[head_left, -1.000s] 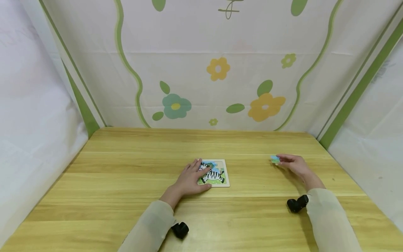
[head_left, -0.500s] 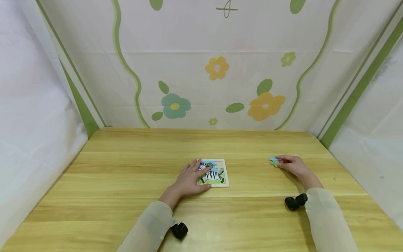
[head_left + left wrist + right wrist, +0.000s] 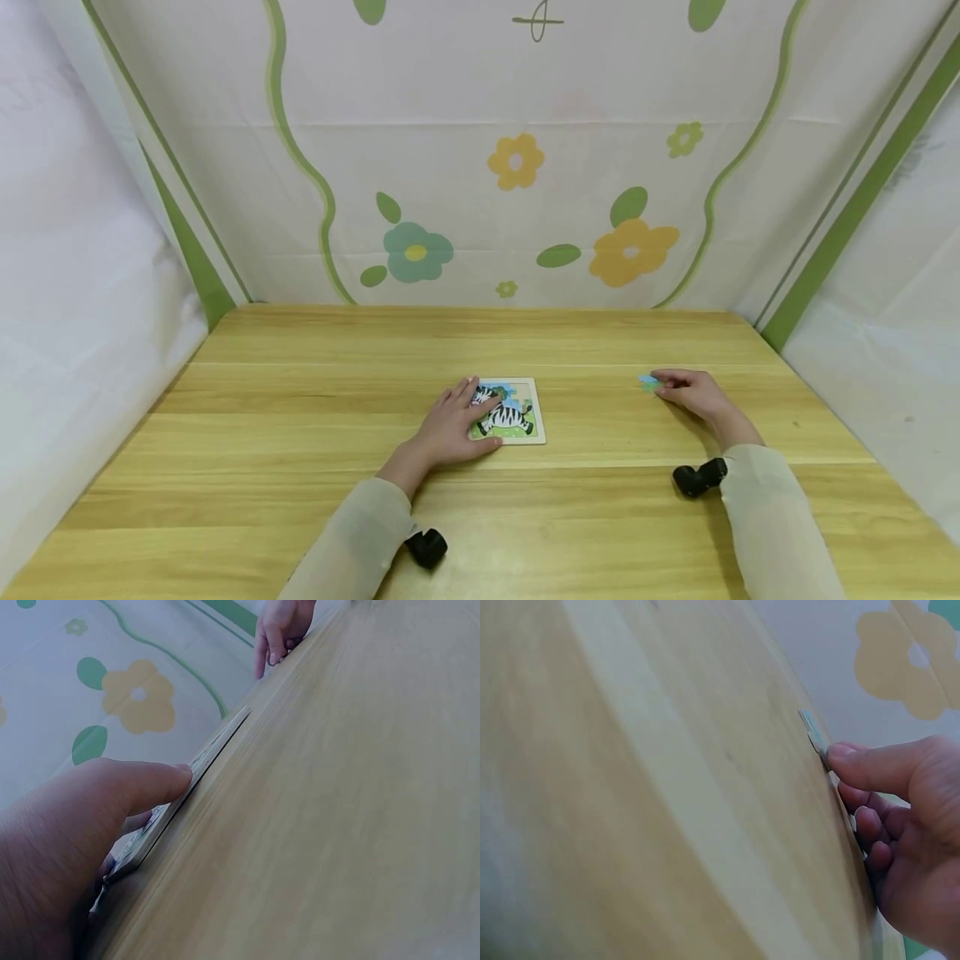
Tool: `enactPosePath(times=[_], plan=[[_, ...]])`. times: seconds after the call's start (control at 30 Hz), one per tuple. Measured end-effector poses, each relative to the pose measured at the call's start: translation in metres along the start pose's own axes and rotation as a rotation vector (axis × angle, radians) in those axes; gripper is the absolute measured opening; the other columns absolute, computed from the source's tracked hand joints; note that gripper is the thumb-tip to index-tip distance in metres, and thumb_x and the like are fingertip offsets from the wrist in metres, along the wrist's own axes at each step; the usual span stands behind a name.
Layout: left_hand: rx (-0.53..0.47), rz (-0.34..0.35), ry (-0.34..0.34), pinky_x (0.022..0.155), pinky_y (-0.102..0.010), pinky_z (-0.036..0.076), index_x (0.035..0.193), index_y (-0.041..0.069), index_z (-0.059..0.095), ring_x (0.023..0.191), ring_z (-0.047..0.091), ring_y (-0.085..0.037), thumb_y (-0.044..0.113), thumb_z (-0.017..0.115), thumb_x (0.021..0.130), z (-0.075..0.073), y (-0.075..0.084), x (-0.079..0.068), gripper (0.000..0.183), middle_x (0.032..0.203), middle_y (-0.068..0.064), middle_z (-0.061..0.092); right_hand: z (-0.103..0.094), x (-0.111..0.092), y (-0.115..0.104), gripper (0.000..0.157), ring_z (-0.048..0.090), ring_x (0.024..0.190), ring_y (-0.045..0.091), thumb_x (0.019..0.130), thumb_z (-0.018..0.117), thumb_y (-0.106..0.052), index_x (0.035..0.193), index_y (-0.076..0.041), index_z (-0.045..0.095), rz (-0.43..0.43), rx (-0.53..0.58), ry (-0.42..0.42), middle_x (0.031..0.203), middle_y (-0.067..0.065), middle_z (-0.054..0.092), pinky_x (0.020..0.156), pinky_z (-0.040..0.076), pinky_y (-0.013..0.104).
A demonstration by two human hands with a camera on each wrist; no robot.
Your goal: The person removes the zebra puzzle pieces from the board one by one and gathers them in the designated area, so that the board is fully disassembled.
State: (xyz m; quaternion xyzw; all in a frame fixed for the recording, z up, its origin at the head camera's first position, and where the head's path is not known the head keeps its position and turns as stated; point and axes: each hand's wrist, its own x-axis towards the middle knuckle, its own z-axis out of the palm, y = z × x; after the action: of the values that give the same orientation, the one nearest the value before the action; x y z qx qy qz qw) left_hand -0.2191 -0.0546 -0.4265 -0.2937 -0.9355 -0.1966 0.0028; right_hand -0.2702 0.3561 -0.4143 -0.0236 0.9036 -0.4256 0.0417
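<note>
A square zebra jigsaw board (image 3: 540, 414) with a pale wooden rim lies flat on the table. My left hand (image 3: 447, 427) rests across its left side with fingers spread, the thumb on the front rim, covering part of the zebra's head. Bare wood shows in the picture's upper right. Well to the right, my right hand (image 3: 699, 394) pinches a small blue and green puzzle piece (image 3: 647, 382) between thumb and fingers, low over the tabletop. In the right wrist view the puzzle piece (image 3: 811, 729) appears edge-on at the thumb tip; whether it touches the wood I cannot tell.
The wooden table (image 3: 585, 517) stretches around both hands. A white cloth (image 3: 480, 100) printed with flowers hangs behind its back edge, and more cloth hangs at both sides. Each wrist carries a small black camera (image 3: 427, 548).
My right hand has shifted slightly left with the puzzle piece, whose tilt has changed a little. The left hand stays on the jigsaw board. The head view has drifted slightly.
</note>
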Motion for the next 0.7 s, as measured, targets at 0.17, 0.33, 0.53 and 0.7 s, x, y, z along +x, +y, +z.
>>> enactPosePath(times=[0.17,0.33,0.53,0.7], plan=[[-0.005,0.0,0.001,0.099,-0.046,0.01,0.134,0.022,0.035,0.128,0.008,-0.029,0.055,0.046,0.079,0.0,-0.001,0.0,0.065,0.14,-0.017,0.013,-0.002,-0.002,-0.002,0.048,0.045,0.083,0.017,0.083,0.059,-0.019,0.124,0.001,0.045,0.018,0.027,0.001,0.098,0.013,0.053,0.07,0.039,0.027],[0.004,-0.011,-0.013,0.099,-0.045,0.008,0.134,0.024,0.034,0.128,0.006,-0.027,0.056,0.045,0.078,0.001,0.0,-0.001,0.066,0.141,-0.016,0.012,-0.003,-0.006,-0.009,0.053,0.046,0.091,0.023,0.085,0.055,-0.027,0.128,-0.001,0.04,0.025,0.075,-0.003,0.103,0.016,0.049,0.078,0.039,0.035],[-0.004,-0.012,-0.008,0.099,-0.045,0.008,0.134,0.024,0.034,0.128,0.007,-0.028,0.056,0.046,0.078,0.0,0.001,-0.001,0.065,0.141,-0.016,0.012,0.002,-0.007,-0.028,0.055,0.038,0.099,0.023,0.085,0.054,-0.031,0.129,-0.002,0.039,-0.042,0.122,-0.004,0.117,0.02,0.041,0.083,0.035,0.037],[-0.002,-0.016,-0.002,0.099,-0.045,0.009,0.134,0.024,0.033,0.128,0.007,-0.027,0.056,0.046,0.078,0.001,0.001,0.0,0.066,0.141,-0.016,0.013,0.014,-0.003,-0.046,0.057,0.043,0.084,0.015,0.082,0.058,-0.032,0.126,0.0,0.043,-0.093,0.151,0.001,0.104,0.013,0.049,0.076,0.039,0.034]])
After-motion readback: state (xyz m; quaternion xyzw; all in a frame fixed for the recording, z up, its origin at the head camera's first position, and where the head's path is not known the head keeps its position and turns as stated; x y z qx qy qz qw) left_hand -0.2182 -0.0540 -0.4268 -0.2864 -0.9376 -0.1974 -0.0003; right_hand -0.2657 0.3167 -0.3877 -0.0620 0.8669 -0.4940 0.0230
